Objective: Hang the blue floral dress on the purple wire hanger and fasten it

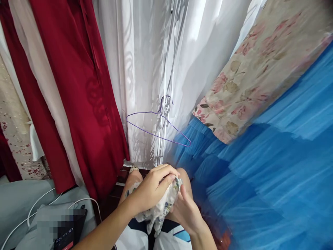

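Above my lap, my left hand point(156, 187) is closed on a white cloth with a small floral print point(166, 203), its thumb and fingers pressed together at the upper edge. My right hand point(187, 210) cups the same cloth from the right side, thumb standing up, with its fingers mostly hidden behind the fabric. A bunched part of the cloth hangs down between my wrists. Beyond my hands hangs a bare purple wire hanger point(158, 135), apart from both of them.
Red dresses point(85, 86) hang at the left, and white drapes point(145, 69) behind the hanger. On the right are a floral dress point(234, 93) and a blue ruffled tulle skirt point(273, 180). A phone point(69, 231) and white cable point(28, 215) lie on a grey surface point(15, 196).
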Action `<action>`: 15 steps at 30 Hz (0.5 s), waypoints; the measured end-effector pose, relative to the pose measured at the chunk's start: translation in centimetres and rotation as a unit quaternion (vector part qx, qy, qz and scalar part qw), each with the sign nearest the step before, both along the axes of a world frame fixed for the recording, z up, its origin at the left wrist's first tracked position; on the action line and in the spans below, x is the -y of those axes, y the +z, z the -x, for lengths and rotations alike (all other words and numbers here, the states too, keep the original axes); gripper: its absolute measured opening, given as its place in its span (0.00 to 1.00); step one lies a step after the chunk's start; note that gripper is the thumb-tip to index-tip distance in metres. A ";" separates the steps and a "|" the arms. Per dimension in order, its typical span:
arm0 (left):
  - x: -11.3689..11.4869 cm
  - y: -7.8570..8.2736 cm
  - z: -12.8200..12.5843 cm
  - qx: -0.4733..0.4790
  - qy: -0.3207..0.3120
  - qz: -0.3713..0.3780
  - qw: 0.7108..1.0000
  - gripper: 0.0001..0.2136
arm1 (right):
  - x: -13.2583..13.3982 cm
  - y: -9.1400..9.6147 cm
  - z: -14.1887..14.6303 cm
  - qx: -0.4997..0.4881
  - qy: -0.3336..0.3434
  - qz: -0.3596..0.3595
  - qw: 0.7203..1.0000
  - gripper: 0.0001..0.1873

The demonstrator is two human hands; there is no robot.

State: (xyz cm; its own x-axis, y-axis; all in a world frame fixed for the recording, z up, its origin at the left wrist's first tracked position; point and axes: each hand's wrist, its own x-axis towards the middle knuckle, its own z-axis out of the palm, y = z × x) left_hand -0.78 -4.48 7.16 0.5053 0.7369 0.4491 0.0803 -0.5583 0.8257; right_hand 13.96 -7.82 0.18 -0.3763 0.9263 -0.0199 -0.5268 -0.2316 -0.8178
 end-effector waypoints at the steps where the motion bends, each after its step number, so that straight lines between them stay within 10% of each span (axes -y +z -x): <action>1: -0.2 -0.4 0.3 0.009 -0.017 0.030 0.999 0.11 | 0.0 0.4 0.2 0.001 -0.003 0.003 1.000 0.28; 6: -1.5 -4.2 1.7 0.052 -0.170 0.174 0.968 0.30 | 0.1 3.8 -0.7 0.084 0.009 -0.042 0.996 0.19; 11: -3.2 -7.6 3.2 -0.085 -0.156 0.158 0.971 0.28 | -0.8 7.1 -6.1 0.218 -0.034 -0.048 0.974 0.14; 13: -3.4 -7.8 4.3 -0.121 -0.134 0.141 0.973 0.26 | -2.0 8.0 -8.8 0.276 -0.117 -0.077 0.951 0.13; 15: -3.4 -7.4 5.5 -0.117 -0.110 0.147 0.976 0.25 | -3.7 8.7 -11.3 0.357 -0.302 -0.161 0.869 0.13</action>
